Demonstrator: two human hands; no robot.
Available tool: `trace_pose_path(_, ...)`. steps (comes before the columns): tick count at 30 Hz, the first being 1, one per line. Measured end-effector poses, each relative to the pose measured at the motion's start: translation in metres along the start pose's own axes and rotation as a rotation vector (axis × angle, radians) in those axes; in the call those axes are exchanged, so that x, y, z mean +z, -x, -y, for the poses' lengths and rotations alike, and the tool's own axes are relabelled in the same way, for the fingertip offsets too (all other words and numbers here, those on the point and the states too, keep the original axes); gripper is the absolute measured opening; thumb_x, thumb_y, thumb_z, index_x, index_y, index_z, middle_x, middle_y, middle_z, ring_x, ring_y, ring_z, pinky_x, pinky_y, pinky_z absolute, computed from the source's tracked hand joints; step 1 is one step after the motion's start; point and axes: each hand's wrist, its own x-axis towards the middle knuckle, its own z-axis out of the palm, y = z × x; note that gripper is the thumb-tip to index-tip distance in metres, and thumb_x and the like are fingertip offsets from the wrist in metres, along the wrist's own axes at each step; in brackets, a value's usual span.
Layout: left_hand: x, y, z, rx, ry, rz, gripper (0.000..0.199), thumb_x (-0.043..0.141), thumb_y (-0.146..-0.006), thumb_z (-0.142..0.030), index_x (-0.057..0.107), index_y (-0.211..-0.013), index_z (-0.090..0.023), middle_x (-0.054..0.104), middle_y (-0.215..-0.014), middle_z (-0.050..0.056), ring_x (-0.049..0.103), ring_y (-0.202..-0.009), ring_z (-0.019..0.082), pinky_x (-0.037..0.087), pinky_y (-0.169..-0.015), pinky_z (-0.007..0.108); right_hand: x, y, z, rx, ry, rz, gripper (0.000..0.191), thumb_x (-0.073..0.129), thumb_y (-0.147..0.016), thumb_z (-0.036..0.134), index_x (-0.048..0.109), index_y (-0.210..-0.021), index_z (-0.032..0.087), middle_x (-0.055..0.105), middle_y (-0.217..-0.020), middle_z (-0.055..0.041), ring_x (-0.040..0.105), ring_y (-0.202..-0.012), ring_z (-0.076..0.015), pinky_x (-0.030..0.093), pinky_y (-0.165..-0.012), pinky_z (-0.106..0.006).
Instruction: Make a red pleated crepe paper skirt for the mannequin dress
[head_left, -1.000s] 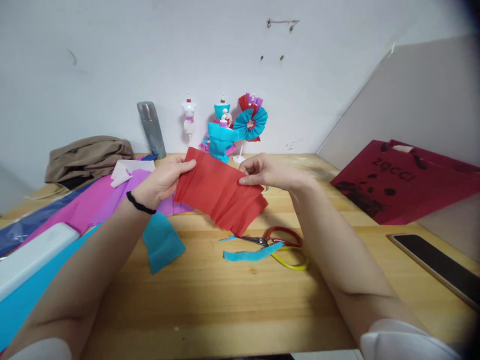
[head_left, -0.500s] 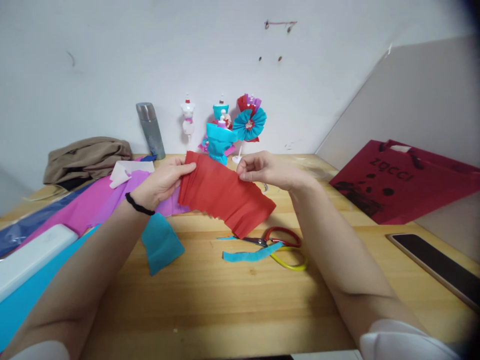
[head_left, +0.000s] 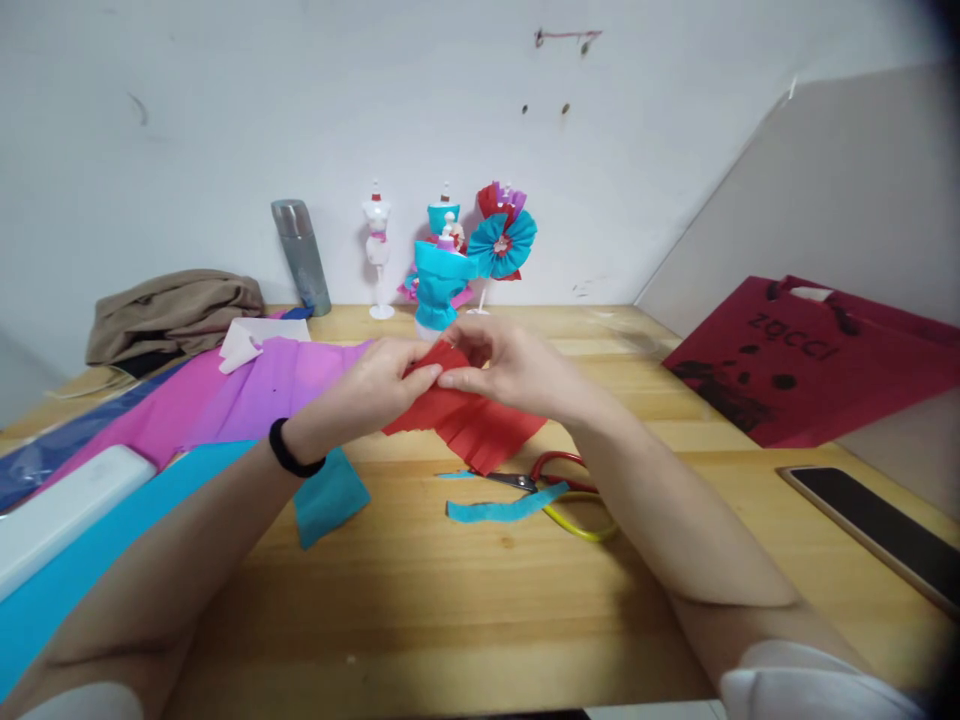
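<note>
left hand (head_left: 381,385) and right hand (head_left: 517,368) both pinching the red crepe paper (head_left: 487,425) up top, just beyond the scissors (head_left: 527,484); looks light, soft, easily torn, best gripped by gathered folds!

passable — near tabletop (head_left: 420,620) | obstacles — scissors (head_left: 529,484) this side of hands (head_left: 379,388) (head_left: 517,368), dress forms (head_left: 436,285) beyond

Creased red sheet (head_left: 487,425)

The sheet is bunching at its upper end and spreading downward in soft, fanlike pleats. It is hanging just beyond the scissors (head_left: 525,484), its lowest corner appearing beside their blades; contact is not showing clearly.
</note>
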Motion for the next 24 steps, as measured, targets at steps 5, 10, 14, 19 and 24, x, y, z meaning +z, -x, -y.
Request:
trace_pose_path(5,-0.010,-0.006,0.014,-0.057,0.364,0.142,0.024,0.070,-0.077,-0.026,0.066,-0.098,-0.014,0.072,-0.090,0.004,0.067,-0.082,0.019,0.053,-0.073,0.030,0.000,-0.003,0.000,-0.017,0.042,-0.169,0.026,0.063,-0.076,0.020,0.043,-0.059,0.021,0.043,-0.059,0.0034,0.040,-0.057,-0.0120,0.031,-0.054,-0.030)
trace_pose_path(10,-0.023,-0.012,0.035,-0.031,0.500,0.275,0.045,0.081,-0.072,-0.027,0.069,-0.114,-0.017,0.074,-0.113,0.007,0.067,-0.107,0.024,0.051,-0.097,0.036,-0.018,-0.003,0.003,0.032,-0.125,-0.421,0.017,0.071,-0.075,0.025,0.057,-0.067,0.022,0.059,-0.068,-0.0011,0.055,-0.066,-0.0173,0.044,-0.061,-0.033)
trace_pose_path(14,-0.021,-0.013,0.044,-0.039,0.661,0.203,0.041,0.082,-0.073,-0.032,0.073,-0.111,-0.018,0.076,-0.106,0.010,0.069,-0.102,0.026,0.054,-0.092,0.038,-0.030,-0.001,0.005,0.011,-0.255,-0.489,0.025,0.081,-0.066,0.037,0.060,-0.066,0.024,0.064,-0.070,-0.0024,0.060,-0.069,-0.0194,0.051,-0.066,-0.037)
trace_pose_path(19,-0.018,-0.012,0.038,-0.023,0.756,0.065,0.039,0.085,-0.068,-0.033,0.076,-0.101,-0.014,0.077,-0.096,0.011,0.070,-0.098,0.026,0.055,-0.087,0.036,-0.036,0.004,0.010,0.070,-0.199,-0.363,0.031,0.084,-0.064,0.045,0.061,-0.070,0.025,0.068,-0.075,-0.0050,0.064,-0.074,-0.0233,0.053,-0.065,-0.039)
trace_pose_path(24,-0.018,-0.010,0.022,-0.021,0.885,-0.200,0.026,0.082,-0.064,-0.021,0.076,-0.089,-0.016,0.077,-0.087,0.005,0.070,-0.096,0.023,0.055,-0.084,0.031,-0.034,0.006,0.009,-0.065,-0.083,-0.223,0.041,0.075,-0.073,0.029,0.064,-0.111,0.019,0.073,-0.106,-0.0102,0.068,-0.094,-0.0256,0.056,-0.081,-0.041)
